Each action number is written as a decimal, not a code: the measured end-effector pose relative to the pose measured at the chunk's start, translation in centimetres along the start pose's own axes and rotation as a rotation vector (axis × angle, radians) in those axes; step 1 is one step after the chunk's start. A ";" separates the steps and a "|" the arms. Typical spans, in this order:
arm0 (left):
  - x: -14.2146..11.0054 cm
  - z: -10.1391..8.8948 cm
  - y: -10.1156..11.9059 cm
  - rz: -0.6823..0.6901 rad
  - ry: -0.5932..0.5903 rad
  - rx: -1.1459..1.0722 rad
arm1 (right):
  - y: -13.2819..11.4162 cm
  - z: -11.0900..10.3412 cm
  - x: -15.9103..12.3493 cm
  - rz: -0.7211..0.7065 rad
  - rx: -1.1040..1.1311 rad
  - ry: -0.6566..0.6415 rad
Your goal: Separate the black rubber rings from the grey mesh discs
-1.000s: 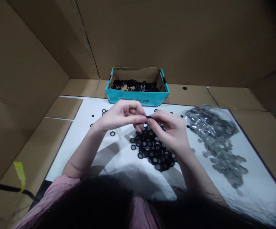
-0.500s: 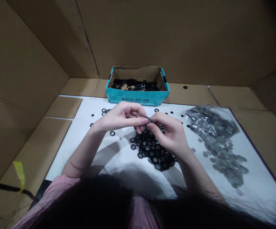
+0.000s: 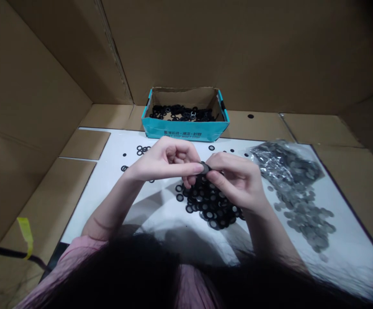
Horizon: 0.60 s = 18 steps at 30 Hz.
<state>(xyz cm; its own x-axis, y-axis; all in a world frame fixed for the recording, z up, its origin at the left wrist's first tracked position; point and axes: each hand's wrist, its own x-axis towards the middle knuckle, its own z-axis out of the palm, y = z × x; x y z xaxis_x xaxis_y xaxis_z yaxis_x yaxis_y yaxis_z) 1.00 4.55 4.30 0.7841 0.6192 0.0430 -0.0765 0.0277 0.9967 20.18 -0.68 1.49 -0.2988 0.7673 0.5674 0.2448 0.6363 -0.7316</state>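
Observation:
Between both hands, over the table's middle, is a small round piece with a grey face and a dark rim point(image 3: 204, 168). The thumb and fingers of my left hand point(image 3: 170, 161) pinch its left side. My right hand point(image 3: 238, 176) grips its right edge between thumb and forefinger. Whether it is one part or a ring with a disc in it, I cannot tell. Just below the hands lies a heap of black rings with pale centres point(image 3: 210, 206), partly covered by my right hand.
Behind the hands stands a teal cardboard box point(image 3: 186, 128) holding black rings. At right a clear plastic bag point(image 3: 284, 161) of grey discs lies beside a spill of loose grey discs point(image 3: 311, 223). A few black rings point(image 3: 141, 150) lie at left. Cardboard walls point(image 3: 238, 51) surround the white table.
Both hands have shifted slightly right and down with the round piece. Its grey face now shows more, turned toward me.

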 end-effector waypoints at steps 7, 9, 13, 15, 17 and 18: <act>-0.2 0.6 0.2 0.010 0.048 -0.026 | -0.5 -0.4 -0.1 0.004 -0.028 -0.035; -0.2 0.7 0.3 0.022 0.060 -0.020 | -0.6 -0.4 -0.2 0.001 -0.039 -0.032; -0.4 0.8 0.4 0.027 0.033 -0.001 | -0.6 -0.4 -0.2 -0.018 -0.045 -0.028; -0.5 0.8 0.4 0.015 0.009 0.005 | -0.7 -0.5 -0.3 -0.023 -0.043 -0.029; -0.5 0.7 0.4 0.010 0.000 0.010 | -0.7 -0.6 -0.3 -0.024 -0.040 -0.028; -0.4 0.7 0.4 0.011 0.001 0.015 | -0.7 -0.7 -0.3 -0.025 -0.038 -0.027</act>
<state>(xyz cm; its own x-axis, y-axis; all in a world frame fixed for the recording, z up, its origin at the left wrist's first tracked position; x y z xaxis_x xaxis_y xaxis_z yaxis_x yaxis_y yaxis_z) 1.07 3.72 4.72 0.7828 0.6200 0.0537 -0.0756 0.0090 0.9971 20.71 -1.32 2.07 -0.3296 0.7492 0.5745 0.2717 0.6580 -0.7023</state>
